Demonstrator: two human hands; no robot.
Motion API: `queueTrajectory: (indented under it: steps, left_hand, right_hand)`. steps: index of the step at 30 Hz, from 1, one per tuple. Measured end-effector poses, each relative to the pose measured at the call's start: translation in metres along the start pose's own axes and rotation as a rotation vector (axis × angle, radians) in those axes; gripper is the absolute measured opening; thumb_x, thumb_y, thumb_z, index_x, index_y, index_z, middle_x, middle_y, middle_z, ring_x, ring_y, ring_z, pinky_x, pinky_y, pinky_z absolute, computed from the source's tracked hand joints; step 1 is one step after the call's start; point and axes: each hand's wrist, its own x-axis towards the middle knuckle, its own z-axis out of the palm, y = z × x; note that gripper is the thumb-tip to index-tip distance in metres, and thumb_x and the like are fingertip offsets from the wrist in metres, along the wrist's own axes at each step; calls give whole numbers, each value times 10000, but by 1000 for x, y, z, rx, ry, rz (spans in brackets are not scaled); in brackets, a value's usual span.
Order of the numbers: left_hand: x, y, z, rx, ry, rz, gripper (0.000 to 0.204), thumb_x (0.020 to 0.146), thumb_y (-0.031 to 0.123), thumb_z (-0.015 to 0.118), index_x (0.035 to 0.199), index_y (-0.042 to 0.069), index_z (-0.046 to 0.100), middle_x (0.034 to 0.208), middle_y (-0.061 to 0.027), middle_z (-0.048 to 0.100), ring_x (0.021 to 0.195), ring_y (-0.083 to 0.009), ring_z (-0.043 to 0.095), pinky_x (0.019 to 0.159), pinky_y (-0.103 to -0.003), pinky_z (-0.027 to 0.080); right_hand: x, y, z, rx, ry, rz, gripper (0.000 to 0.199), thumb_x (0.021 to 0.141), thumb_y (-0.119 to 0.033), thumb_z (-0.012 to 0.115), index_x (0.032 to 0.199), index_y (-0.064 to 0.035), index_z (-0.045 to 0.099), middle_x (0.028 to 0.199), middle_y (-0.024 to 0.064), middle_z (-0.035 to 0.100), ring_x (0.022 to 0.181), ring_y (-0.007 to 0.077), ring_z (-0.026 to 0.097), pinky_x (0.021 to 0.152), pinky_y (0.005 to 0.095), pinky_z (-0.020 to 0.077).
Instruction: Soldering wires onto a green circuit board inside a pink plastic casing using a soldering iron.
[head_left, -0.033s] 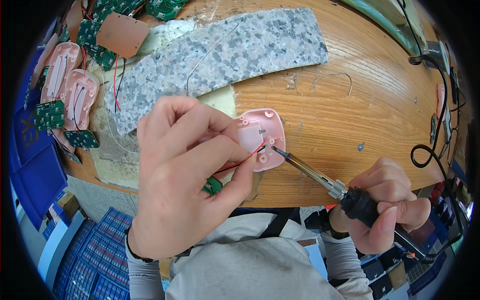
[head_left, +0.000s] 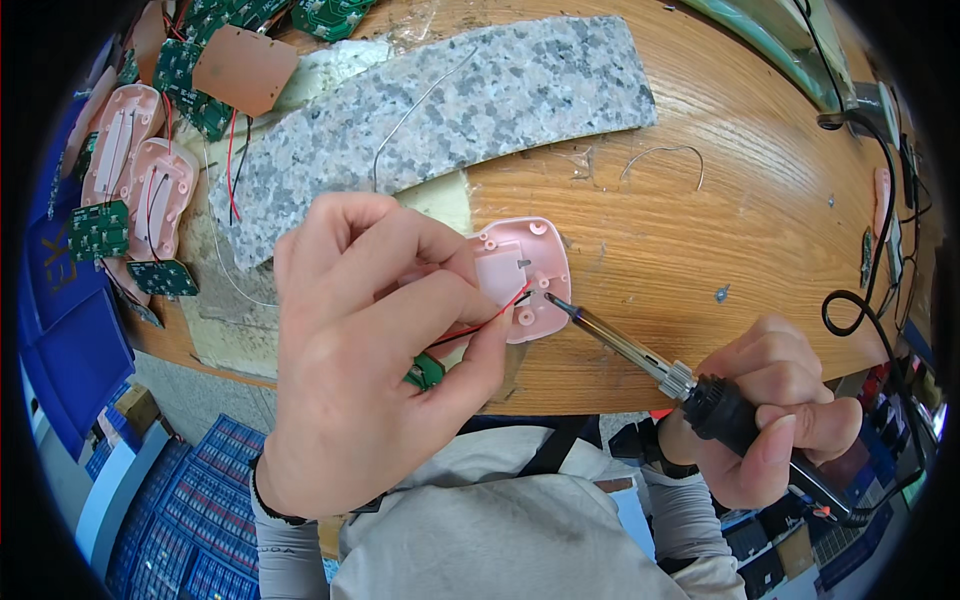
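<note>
Head view. Landmark: the speckled stone slab [head_left: 530, 90]. Pink shell [head_left: 550, 258] lies open on the wooden table [head_left: 760, 220], on the slab's near side. Left hand [head_left: 375, 350], also near side of slab, pinches the red and black wires [head_left: 518, 295] between thumb and forefinger, ends over the shell; whether it also grips the shell, cannot tell. Green board [head_left: 427, 372] partly hidden beneath that hand. Right hand [head_left: 785, 385], farther to the near right of slab, fingers wrapped round the black handle of a soldering iron [head_left: 712, 402]. Tip over the shell, near the wire ends; contact not discernible. Left of slab: further pink shells [head_left: 165, 180] with green boards [head_left: 98, 230]. Thin bent wire [head_left: 425, 97] lies across slab.
</note>
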Motion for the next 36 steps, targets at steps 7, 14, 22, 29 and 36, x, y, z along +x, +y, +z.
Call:
queueTrajectory:
  steps: [7, 14, 22, 29, 36]
  left_hand:
    - [1, 0, 0, 13, 5, 16, 136, 550, -3, 674, 637, 33, 575, 731, -38, 547, 783, -213, 472, 694, -308, 381]
    - [0, 2, -2, 28, -1, 0, 127, 553, 2, 677, 651, 35, 603, 735, -37, 547, 779, -209, 476, 686, -300, 380]
    - [-8, -3, 3, -35, 133, -11, 166, 586, 1, 694, 746, 26, 653, 726, -41, 557, 772, -196, 483, 682, -296, 382]
    - [-14, -12, 11, 17, 274, 19, 243, 574, 77, 733, 807, 80, 666, 754, 6, 597, 744, -197, 502, 699, -303, 359]
    - [-14, -16, 17, 61, 293, 93, 259, 562, 57, 721, 813, 85, 660, 797, -1, 593, 761, -207, 517, 713, -322, 358]
  right_hand:
    - [2, -1, 5, 10, 44, -17, 115, 780, -97, 426, 739, -81, 320, 422, 52, 361, 319, 139, 311, 370, 293, 215]
    - [2, 0, 3, -3, 31, 6, 122, 786, -105, 432, 739, -77, 323, 419, 49, 352, 316, 134, 296, 359, 291, 231]
    - [1, -4, 1, 15, 231, 82, 280, 823, -213, 555, 775, -62, 324, 427, 62, 413, 327, 156, 388, 339, 275, 278]
    - [12, -11, 6, -37, 255, 143, 304, 830, -257, 568, 777, -76, 329, 435, 57, 416, 336, 153, 387, 350, 276, 274]
    - [22, -8, 10, -10, 215, 128, 272, 819, -189, 564, 773, -65, 327, 448, 59, 414, 355, 135, 369, 359, 272, 260]
